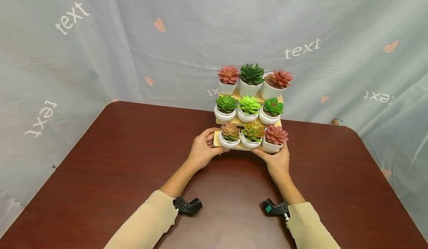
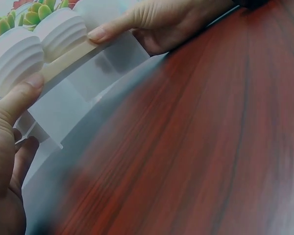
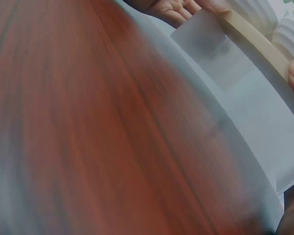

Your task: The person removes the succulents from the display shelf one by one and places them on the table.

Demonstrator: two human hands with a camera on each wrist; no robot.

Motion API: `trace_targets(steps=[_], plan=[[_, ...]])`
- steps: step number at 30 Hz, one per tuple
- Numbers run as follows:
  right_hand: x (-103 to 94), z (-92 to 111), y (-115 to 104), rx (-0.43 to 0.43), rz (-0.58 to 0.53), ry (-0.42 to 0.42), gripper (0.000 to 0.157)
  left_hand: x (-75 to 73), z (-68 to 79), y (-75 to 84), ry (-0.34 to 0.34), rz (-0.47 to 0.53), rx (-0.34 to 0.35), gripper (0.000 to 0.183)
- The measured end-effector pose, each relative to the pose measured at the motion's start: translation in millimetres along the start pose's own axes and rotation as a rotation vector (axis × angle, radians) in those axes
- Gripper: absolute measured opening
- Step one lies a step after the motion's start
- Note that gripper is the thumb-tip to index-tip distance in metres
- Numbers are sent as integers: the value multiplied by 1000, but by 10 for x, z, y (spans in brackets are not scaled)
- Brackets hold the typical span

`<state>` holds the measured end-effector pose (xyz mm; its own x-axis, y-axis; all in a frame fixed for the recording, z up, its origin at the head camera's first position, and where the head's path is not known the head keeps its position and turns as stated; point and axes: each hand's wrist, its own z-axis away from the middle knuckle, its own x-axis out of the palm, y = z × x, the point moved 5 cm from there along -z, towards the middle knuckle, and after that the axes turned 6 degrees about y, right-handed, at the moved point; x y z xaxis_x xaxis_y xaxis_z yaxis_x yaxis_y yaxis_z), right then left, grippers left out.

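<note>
A three-tier stand [image 1: 217, 139] with pale wooden shelves carries several small succulents in white pots, in reds and greens, near the table's far edge. My left hand [image 1: 201, 149] grips the left end of its lowest shelf, thumb on the front edge. At the right end, my right hand [image 1: 278, 162] holds the same shelf, thumb on the front and fingers around the side. In the left wrist view, the translucent panel [image 2: 63, 105] under the shelf shows between both hands. The right wrist view shows that panel [image 3: 245, 93] too, beside a wooden strip [image 3: 257, 36].
A dark reddish-brown table [image 1: 133, 156] lies under the stand. Behind it hangs a pale grey curtain [image 1: 187, 44] printed with words and hearts. Black wrist cameras [image 1: 188, 206] sit at both cream sleeves [image 1: 147, 219].
</note>
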<state>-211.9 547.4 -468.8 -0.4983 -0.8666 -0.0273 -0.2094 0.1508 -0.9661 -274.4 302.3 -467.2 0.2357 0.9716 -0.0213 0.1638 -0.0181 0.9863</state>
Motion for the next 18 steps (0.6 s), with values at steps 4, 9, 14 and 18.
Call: trace_targets(steps=[4, 9, 14, 18], plan=[[1, -36, -6, -41, -40, -30, 90, 0, -17, 18, -1, -9, 8, 69], [-8, -62, -21, -49, -34, -62, 88, -12, -31, 0, -4, -8, 8, 69], [-49, -80, -61, -13, 34, -102, 91, -17, -32, -7, -8, -8, 9, 70], [-95, -105, -27, -13, 68, -115, 93, 2, -13, -1, -14, -7, 8, 69]])
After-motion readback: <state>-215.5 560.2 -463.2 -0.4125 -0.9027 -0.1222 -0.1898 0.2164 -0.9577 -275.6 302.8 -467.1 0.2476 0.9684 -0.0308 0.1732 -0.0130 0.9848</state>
